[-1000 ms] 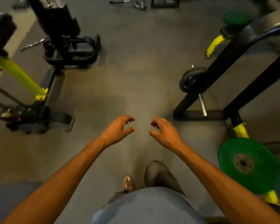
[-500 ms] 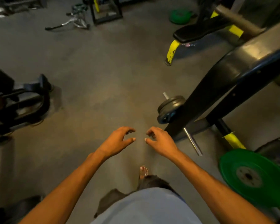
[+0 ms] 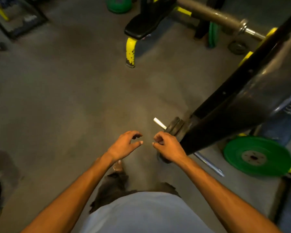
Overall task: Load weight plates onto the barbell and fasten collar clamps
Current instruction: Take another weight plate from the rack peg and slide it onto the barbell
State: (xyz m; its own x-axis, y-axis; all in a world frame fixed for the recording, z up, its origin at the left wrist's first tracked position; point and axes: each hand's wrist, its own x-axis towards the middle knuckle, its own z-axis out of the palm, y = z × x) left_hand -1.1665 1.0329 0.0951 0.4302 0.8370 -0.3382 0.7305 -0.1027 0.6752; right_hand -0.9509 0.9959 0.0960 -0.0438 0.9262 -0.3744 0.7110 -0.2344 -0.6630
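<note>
My left hand [image 3: 124,145] and my right hand [image 3: 168,146] hover side by side above the floor, fingers curled and apart, holding nothing. Just right of my right hand, dark weight plates [image 3: 175,126] sit on a short steel peg [image 3: 159,123] of the black rack frame [image 3: 238,98]. A green plate [image 3: 257,156] hangs on a lower yellow peg at right. The barbell sleeve [image 3: 213,14] shows at the top right, bare of plates. More green plates [image 3: 213,33] stand on edge under it. No collar clamp is visible.
A black bench pad on a yellow leg [image 3: 131,51] stands ahead. Another green plate [image 3: 118,4] lies at the top. A second steel peg [image 3: 208,163] sticks out low at right. A small dark plate [image 3: 237,47] lies on the floor. Grey floor spreads to the left.
My view has swung right and forward: the rack, its plate peg and the barbell have come closer. My hands stay held out together, the right one now next to the dark plates.
</note>
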